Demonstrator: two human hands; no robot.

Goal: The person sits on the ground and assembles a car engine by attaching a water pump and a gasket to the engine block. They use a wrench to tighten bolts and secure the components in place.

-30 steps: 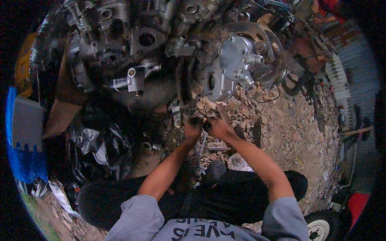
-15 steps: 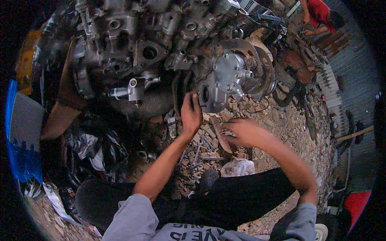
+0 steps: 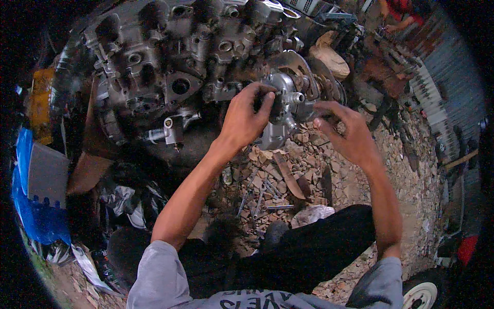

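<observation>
A large grey engine block (image 3: 170, 77) lies on the stony ground in front of me. A silver cast housing (image 3: 288, 103) with a round port sticks out at its right end. My left hand (image 3: 247, 116) grips the left side of that housing, fingers curled over its top. My right hand (image 3: 345, 131) reaches the housing's right side, thumb and fingers pinched around a small dark part there. What the right fingers hold is too small to make out.
Several loose tools and bolts (image 3: 262, 198) and a rusty flat bar (image 3: 288, 175) lie on the gravel between my arms. Black plastic bags (image 3: 123, 201) and a blue sheet (image 3: 31, 206) sit at the left. A wheel (image 3: 422, 293) shows at lower right.
Both hands have risen from the gravel near the tools up to the silver housing. The left hand closed on its left side and the right hand reached its right side.
</observation>
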